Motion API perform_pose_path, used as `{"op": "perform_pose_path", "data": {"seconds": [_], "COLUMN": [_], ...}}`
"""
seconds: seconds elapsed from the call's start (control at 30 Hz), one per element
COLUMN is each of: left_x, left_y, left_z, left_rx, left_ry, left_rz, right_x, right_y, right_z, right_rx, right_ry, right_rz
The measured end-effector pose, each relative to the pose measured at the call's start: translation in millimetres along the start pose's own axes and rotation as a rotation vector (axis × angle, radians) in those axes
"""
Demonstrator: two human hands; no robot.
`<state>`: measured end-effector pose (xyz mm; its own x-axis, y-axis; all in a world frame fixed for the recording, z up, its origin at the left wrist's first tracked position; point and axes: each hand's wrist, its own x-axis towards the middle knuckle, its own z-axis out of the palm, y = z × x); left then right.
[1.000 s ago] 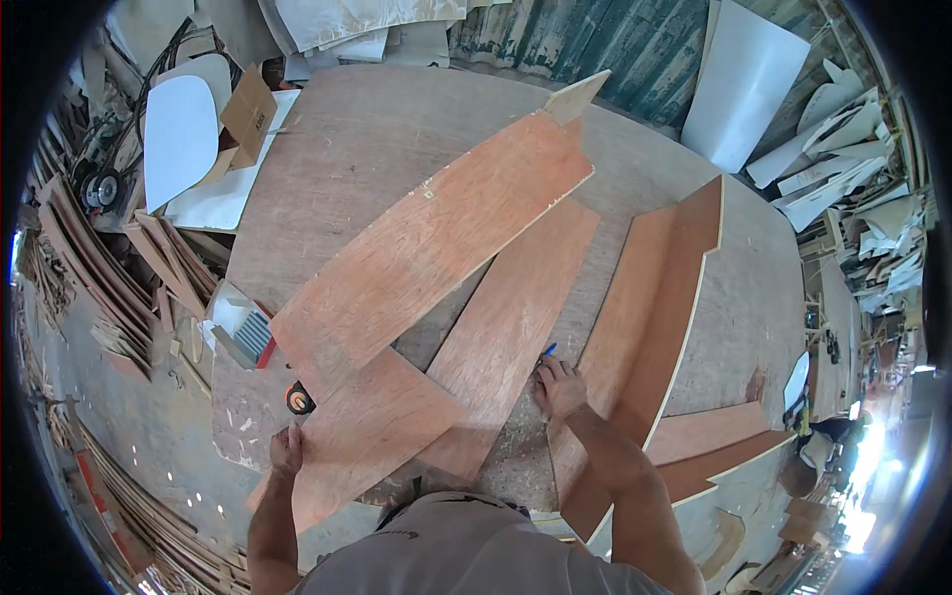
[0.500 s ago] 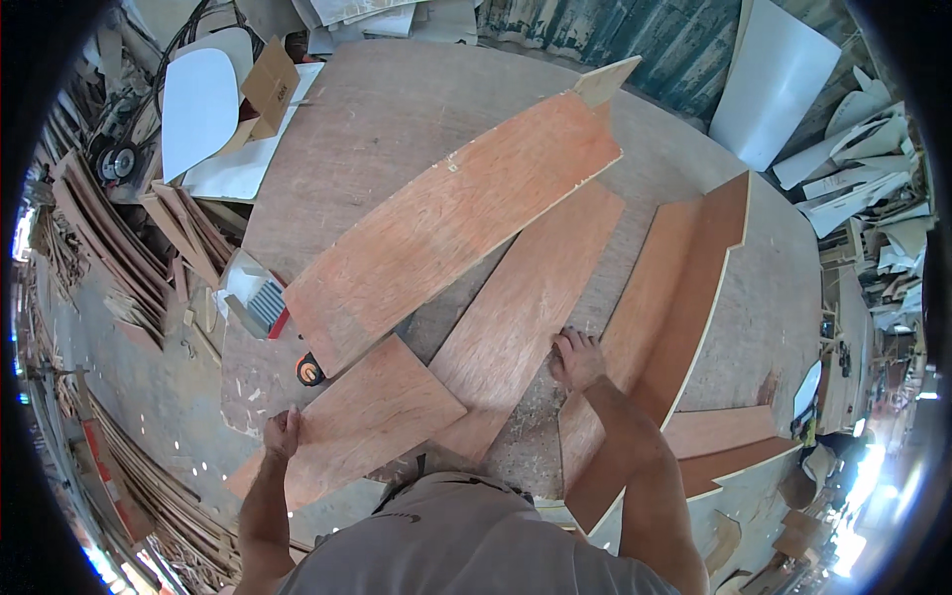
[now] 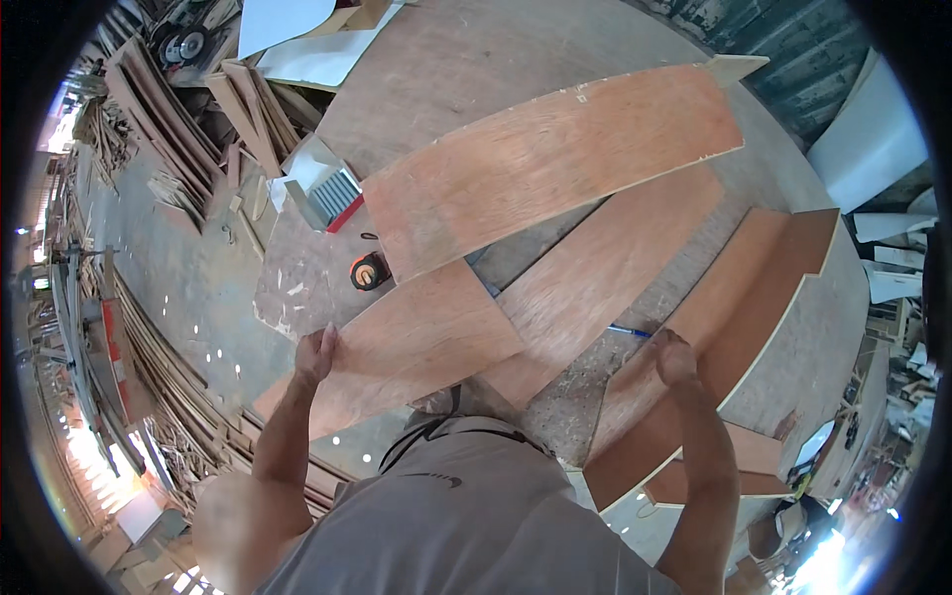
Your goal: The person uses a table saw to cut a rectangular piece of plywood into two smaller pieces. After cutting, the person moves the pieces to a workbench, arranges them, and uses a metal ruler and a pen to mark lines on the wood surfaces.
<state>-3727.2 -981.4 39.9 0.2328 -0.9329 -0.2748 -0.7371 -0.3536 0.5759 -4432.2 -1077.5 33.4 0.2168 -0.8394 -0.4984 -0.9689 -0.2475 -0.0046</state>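
My left hand (image 3: 317, 354) is closed on the near-left edge of a short plywood panel (image 3: 426, 322), which slants across the table's front edge. Its far end overlaps a longer reddish plywood panel (image 3: 615, 268). A blue pen (image 3: 629, 330) sticks out from the closed fingers of my right hand (image 3: 676, 359), which is over the L-shaped plywood piece (image 3: 729, 297) on the right. Farther back lies a wide curved plywood panel (image 3: 555, 164), its lower left corner by the short panel. Beside that corner rests an orange and black tape measure (image 3: 368, 271).
An opened box (image 3: 332, 193) with grey rows inside stands at the worktable's (image 3: 407, 89) left edge. Wood strips (image 3: 164, 129) are stacked beyond it on the left. A smaller plywood piece (image 3: 754, 451) lies at the right, and white sheets (image 3: 873, 129) lean at the far right.
The view has swung, so the table's things appear farther right. My right hand has moved right, off the middle panel's edge, and the blue pen now shows. My left hand still grips the short panel.
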Motion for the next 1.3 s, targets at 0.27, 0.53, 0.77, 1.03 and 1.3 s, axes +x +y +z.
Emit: {"op": "perform_pose_path", "data": {"seconds": [0.27,0.53,0.77,1.03,1.3], "left_x": [14,8,29,29,55], "left_y": [21,48,27,46,123], "left_z": [13,23,47,43,111], "left_rx": [-0.009,0.083,-0.056,-0.121,-0.198], "left_ry": [-0.069,-0.120,-0.111,-0.173,-0.530], "left_rz": [0.074,0.057,0.111,0.037,0.085], "right_x": [19,28,31,55,65], "right_y": [-52,0,-140,-160,-109], "right_z": [9,-63,48,33,219], "right_rx": [-0.020,0.166,1.550,1.667,2.632], "right_ry": [0.224,0.056,-0.014,0.220,0.320], "right_rz": [-0.091,0.361,0.715,0.903,0.481]}}
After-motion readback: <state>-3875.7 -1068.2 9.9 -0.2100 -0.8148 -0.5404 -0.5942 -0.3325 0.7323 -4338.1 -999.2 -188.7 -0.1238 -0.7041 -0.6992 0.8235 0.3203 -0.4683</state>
